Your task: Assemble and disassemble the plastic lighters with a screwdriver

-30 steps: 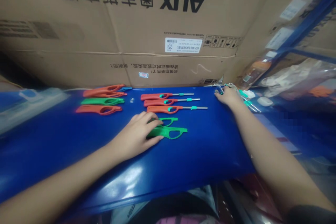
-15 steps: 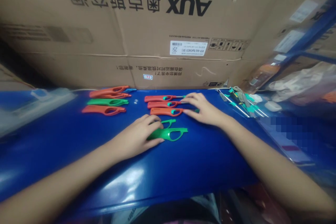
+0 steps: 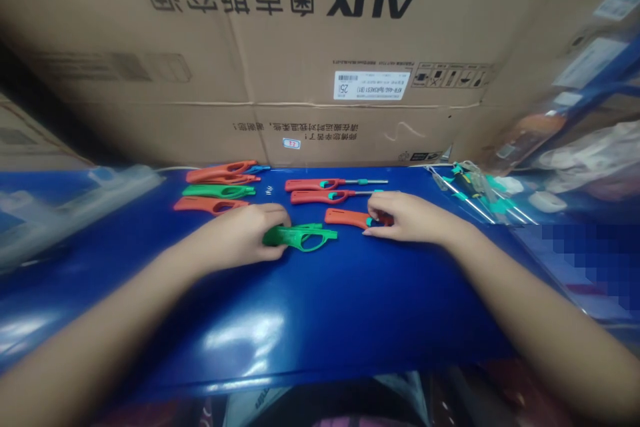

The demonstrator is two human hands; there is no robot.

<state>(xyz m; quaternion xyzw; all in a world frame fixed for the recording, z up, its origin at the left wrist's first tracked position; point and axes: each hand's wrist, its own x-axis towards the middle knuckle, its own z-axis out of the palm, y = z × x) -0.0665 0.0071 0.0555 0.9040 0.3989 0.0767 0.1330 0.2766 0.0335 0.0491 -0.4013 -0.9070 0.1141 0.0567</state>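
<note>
My left hand is closed round the butt of a green lighter shell lying on the blue table. My right hand grips the front end of an orange lighter, its fingers hiding the metal tube. Just behind lie two more orange lighters with teal buttons and metal tubes, side by side.
Orange and green empty shells lie in a group at the back left. A bundle of metal tubes with teal caps sits at the back right. A big AUX cardboard box walls off the far side. Clear plastic bags lie at the left.
My right hand came back from the tube bundle at the right and took the nearest orange lighter, pulling it to the right. My left hand slid the green shell left and closed on it.
</note>
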